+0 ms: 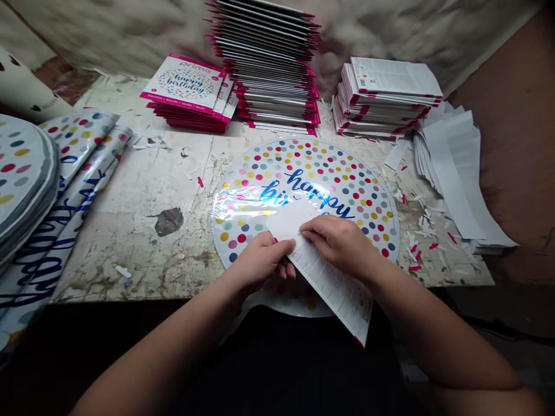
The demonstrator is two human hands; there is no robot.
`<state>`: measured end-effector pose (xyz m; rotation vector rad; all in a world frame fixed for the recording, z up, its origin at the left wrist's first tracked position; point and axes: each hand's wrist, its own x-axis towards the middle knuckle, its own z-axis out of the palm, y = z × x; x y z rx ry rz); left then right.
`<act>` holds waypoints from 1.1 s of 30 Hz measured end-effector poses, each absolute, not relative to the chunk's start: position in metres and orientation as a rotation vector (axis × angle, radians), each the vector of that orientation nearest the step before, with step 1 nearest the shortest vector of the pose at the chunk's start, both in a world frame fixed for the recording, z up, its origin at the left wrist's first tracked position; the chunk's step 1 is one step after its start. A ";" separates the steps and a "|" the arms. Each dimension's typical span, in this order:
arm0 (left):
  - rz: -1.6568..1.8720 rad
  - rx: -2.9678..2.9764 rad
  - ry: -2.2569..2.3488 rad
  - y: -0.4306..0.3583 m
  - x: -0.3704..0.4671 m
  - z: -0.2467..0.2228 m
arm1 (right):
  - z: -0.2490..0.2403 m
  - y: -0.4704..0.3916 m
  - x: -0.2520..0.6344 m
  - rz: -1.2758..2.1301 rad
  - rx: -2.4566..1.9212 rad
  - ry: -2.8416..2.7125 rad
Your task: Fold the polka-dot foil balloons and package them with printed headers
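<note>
Evidently both hands are busy at one white packet: the left hand [265, 259] grips its left edge between thumb and curled fingers, while the right hand [340, 238] pinches close by, near the base of the blank flap [288, 219]. The two sets of fingertips sit just beside each other, probably so that one side steadies the card as the other works the fold. The white packet [332, 286] slants between the hands, its lower end pointing back toward the body, and a large balloon [240, 215] lies flat beneath them on the counter [130, 242], perhaps serving as a smooth rest. Beyond the hands stand a tall stack of packets [269, 75] and, off to the right, a lower pile [392, 92], presumably squared up to keep the space nearest the hands free.

As for looks, the packet is stiff and flat, with small grey print below the plain flap and magenta touches at its edges. Part of its face is hidden by the right hand.
</note>
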<state>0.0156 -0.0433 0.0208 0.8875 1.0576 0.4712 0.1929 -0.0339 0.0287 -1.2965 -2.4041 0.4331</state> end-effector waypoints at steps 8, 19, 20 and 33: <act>0.474 0.972 1.102 -0.044 0.019 0.027 | 0.038 -0.039 0.173 -0.043 -1.239 -2.719; 0.263 0.625 0.939 -0.078 -0.014 0.042 | 0.079 -0.083 0.385 0.291 -1.852 -2.385; 0.103 0.734 0.859 -0.078 -0.017 0.048 | 0.075 -0.088 0.389 0.143 -1.954 -2.323; 0.121 2.413 0.776 -0.021 -0.016 0.006 | 0.010 -0.049 0.216 0.476 -1.748 -2.499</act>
